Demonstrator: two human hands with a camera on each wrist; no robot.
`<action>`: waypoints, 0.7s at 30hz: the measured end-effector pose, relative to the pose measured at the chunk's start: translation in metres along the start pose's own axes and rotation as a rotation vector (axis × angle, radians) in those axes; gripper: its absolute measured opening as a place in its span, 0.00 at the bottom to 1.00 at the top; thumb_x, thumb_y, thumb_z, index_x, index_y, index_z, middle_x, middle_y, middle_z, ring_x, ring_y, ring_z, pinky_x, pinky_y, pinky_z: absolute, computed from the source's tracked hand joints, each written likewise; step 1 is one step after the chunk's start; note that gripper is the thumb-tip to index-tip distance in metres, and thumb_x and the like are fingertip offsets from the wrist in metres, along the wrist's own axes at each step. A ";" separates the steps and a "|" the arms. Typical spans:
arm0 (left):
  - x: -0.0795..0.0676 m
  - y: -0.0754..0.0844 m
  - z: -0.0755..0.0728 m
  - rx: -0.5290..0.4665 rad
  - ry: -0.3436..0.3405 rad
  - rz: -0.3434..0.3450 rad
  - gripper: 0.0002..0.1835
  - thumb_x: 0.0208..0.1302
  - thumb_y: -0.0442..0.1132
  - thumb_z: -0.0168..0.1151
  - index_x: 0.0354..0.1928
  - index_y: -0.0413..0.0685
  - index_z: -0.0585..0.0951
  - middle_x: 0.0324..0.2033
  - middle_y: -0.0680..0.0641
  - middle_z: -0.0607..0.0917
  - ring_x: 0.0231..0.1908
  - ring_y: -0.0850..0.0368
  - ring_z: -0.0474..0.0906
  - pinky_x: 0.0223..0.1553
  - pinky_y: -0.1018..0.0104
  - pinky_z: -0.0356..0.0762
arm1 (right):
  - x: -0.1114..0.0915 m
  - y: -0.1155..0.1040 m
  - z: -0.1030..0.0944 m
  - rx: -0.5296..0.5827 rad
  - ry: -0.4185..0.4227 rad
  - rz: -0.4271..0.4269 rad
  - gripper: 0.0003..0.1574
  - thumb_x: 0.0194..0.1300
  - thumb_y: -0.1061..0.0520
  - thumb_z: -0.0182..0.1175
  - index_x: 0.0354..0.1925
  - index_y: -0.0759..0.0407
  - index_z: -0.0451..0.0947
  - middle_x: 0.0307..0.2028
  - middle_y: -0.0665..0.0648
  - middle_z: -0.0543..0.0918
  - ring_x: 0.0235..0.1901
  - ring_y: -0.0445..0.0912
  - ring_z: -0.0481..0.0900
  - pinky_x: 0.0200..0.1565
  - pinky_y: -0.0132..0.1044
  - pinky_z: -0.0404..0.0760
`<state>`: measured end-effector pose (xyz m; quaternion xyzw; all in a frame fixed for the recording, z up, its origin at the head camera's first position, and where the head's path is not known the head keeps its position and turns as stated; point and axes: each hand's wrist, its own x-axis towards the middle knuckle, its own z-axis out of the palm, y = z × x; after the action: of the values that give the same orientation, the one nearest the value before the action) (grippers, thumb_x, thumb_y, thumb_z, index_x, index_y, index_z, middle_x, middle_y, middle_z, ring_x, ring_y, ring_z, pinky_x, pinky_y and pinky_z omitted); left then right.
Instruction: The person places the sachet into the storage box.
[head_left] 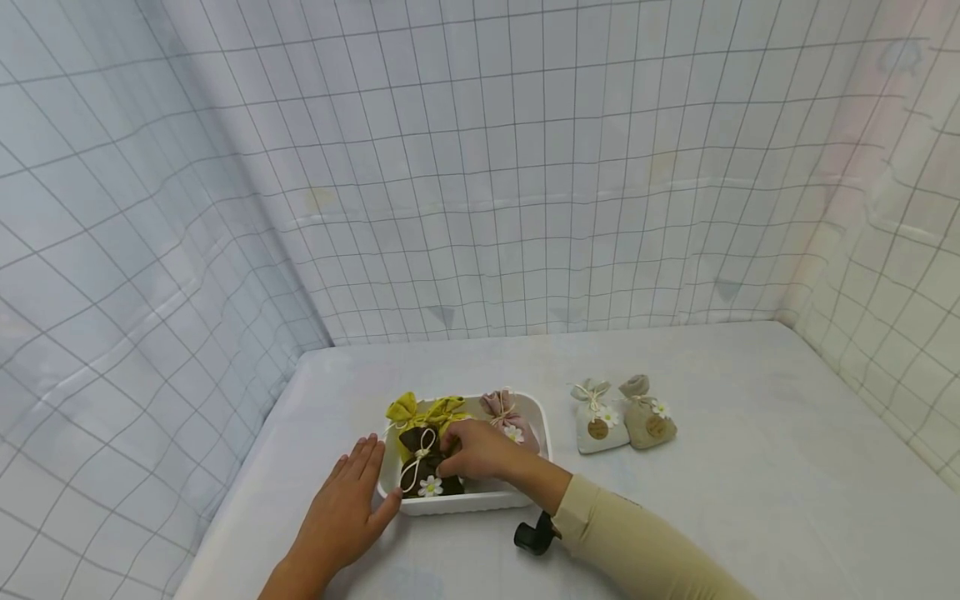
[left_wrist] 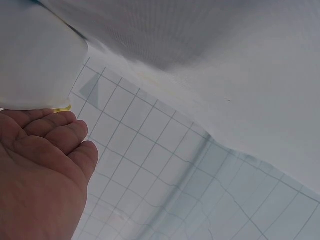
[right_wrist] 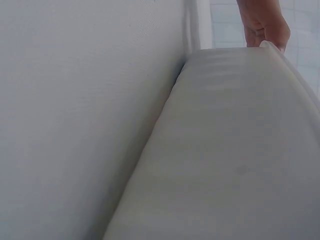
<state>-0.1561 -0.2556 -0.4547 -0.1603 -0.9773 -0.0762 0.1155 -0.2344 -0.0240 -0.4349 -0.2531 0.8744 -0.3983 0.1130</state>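
Observation:
A white plastic tray [head_left: 495, 501] holds small drawstring pouches. Dark brown cloth with a cream string bow and a white daisy makes up the front-left pouch [head_left: 415, 477]. My right hand [head_left: 480, 450] reaches in over the tray and pinches this pouch at its right side with thumb and curled fingers. Straight fingers of my left hand [head_left: 343, 508] rest along the tray's left wall, thumb at the front corner. In the left wrist view, the left palm [left_wrist: 45, 170] shows beside the tray wall [left_wrist: 40, 60]. The right wrist view shows the tray's outer side [right_wrist: 225, 140], with my left hand [right_wrist: 265, 22] at its far end.
Behind the brown pouch are yellow pouches [head_left: 403, 410], and a pink pouch [head_left: 501, 405] leans at the back right of the tray. On the table to the right stand a white pouch [head_left: 592, 433] and a beige pouch [head_left: 647, 429]. Grid-patterned curtains [head_left: 525, 208] enclose the table.

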 end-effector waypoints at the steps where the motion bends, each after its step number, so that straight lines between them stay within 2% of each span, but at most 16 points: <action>1: 0.000 0.000 0.000 0.000 0.001 0.001 0.40 0.69 0.55 0.58 0.70 0.31 0.66 0.70 0.35 0.66 0.71 0.39 0.60 0.68 0.41 0.59 | 0.000 0.000 0.000 0.002 -0.001 0.001 0.14 0.49 0.55 0.75 0.33 0.52 0.80 0.27 0.43 0.79 0.28 0.38 0.74 0.33 0.31 0.74; 5: 0.000 0.000 0.000 0.001 0.000 -0.002 0.40 0.69 0.56 0.58 0.70 0.31 0.66 0.70 0.35 0.66 0.71 0.39 0.60 0.68 0.41 0.59 | 0.000 0.001 -0.001 0.027 -0.012 0.011 0.13 0.50 0.55 0.74 0.33 0.52 0.80 0.26 0.44 0.79 0.27 0.38 0.75 0.32 0.31 0.75; 13: 0.001 0.000 0.001 0.004 -0.005 -0.010 0.40 0.69 0.56 0.58 0.71 0.32 0.65 0.70 0.35 0.66 0.71 0.39 0.59 0.69 0.41 0.58 | -0.004 -0.002 -0.010 0.192 -0.053 0.042 0.12 0.54 0.59 0.72 0.36 0.58 0.80 0.24 0.49 0.81 0.21 0.40 0.79 0.24 0.30 0.74; 21: 0.001 0.000 0.001 0.013 -0.001 -0.008 0.40 0.69 0.57 0.57 0.71 0.32 0.65 0.70 0.35 0.66 0.71 0.39 0.59 0.69 0.41 0.58 | -0.004 0.001 -0.027 0.293 -0.080 0.056 0.14 0.58 0.58 0.71 0.41 0.60 0.79 0.27 0.51 0.84 0.28 0.50 0.86 0.25 0.31 0.73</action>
<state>-0.1577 -0.2552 -0.4554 -0.1559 -0.9784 -0.0701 0.1159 -0.2417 -0.0039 -0.4179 -0.2248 0.8086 -0.5077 0.1944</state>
